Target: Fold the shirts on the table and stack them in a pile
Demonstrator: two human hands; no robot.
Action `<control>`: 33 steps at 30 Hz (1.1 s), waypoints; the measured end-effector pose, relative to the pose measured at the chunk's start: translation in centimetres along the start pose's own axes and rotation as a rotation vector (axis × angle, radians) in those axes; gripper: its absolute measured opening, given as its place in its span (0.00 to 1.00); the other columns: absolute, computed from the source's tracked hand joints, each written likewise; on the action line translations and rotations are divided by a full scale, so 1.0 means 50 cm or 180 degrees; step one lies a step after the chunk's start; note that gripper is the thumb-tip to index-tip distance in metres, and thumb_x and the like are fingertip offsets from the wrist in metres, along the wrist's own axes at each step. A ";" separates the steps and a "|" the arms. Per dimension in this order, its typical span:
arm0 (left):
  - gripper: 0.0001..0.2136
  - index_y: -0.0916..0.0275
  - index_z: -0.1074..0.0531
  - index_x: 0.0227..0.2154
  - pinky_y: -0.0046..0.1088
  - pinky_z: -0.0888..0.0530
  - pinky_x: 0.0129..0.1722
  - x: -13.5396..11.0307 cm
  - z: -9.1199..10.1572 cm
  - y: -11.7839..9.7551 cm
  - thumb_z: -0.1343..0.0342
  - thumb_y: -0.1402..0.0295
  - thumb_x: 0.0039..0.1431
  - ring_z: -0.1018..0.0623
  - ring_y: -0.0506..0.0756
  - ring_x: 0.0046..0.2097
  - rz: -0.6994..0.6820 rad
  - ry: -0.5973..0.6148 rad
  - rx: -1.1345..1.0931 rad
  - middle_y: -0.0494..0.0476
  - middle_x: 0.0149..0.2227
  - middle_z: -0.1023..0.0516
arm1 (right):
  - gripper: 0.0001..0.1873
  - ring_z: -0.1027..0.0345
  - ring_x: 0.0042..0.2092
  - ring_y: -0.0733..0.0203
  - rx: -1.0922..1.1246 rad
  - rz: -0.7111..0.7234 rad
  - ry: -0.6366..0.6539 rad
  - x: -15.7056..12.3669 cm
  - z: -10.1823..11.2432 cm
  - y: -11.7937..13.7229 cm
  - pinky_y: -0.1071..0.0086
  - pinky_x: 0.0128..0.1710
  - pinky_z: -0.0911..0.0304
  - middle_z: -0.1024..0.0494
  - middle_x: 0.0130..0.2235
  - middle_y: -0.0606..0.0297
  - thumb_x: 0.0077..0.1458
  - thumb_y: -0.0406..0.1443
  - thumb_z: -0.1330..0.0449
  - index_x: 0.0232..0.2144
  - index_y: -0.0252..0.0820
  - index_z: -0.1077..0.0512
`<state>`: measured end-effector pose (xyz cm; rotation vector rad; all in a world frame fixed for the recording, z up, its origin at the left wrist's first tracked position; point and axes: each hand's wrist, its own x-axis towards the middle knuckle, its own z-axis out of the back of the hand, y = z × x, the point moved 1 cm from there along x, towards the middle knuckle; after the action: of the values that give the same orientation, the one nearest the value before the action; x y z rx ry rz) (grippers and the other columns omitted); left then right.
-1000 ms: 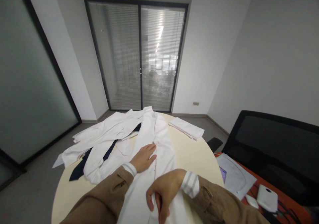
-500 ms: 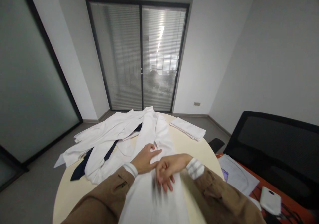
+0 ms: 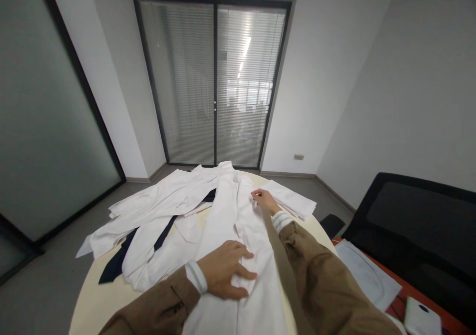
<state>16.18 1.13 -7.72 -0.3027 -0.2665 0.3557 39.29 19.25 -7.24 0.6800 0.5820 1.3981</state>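
Observation:
A long white garment [image 3: 219,221] stretches away from me down the middle of the round table, with a lengthwise opening or fold along it. My left hand [image 3: 228,270] rests on its near part, fingers spread and palm down. Farther off, my right hand [image 3: 265,201] is at the garment's right edge, with thumb and fingertips pinched together on the cloth. More white clothing [image 3: 159,196] with long sleeves lies loosely heaped to the left. Dark navy cloth [image 3: 117,260] shows beneath that heap.
Cream tabletop [image 3: 87,295] shows at the left. A folded white cloth [image 3: 292,198] lies at the far right. Beyond the table's right side are a black mesh chair [image 3: 416,226], papers [image 3: 366,273] and a white device [image 3: 422,317] on a red-orange surface. Glass doors [image 3: 215,77] stand behind.
My right hand has moved away from beside my left hand to the garment's far right edge and pinches there. My left hand has come nearer to me and lies flatter on the cloth.

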 end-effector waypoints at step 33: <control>0.26 0.54 0.39 0.63 0.52 0.42 0.65 0.013 -0.008 0.012 0.48 0.59 0.63 0.42 0.68 0.67 0.0792 -0.0372 0.0011 0.63 0.68 0.43 | 0.26 0.30 0.52 0.51 -0.1594 0.0205 -0.0178 0.179 0.008 0.001 0.64 0.48 0.38 0.23 0.51 0.55 0.57 0.37 0.44 0.59 0.48 0.34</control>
<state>16.71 1.81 -8.18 -0.3130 -0.3441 0.6207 40.41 28.11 -6.70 0.3342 0.1509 1.5030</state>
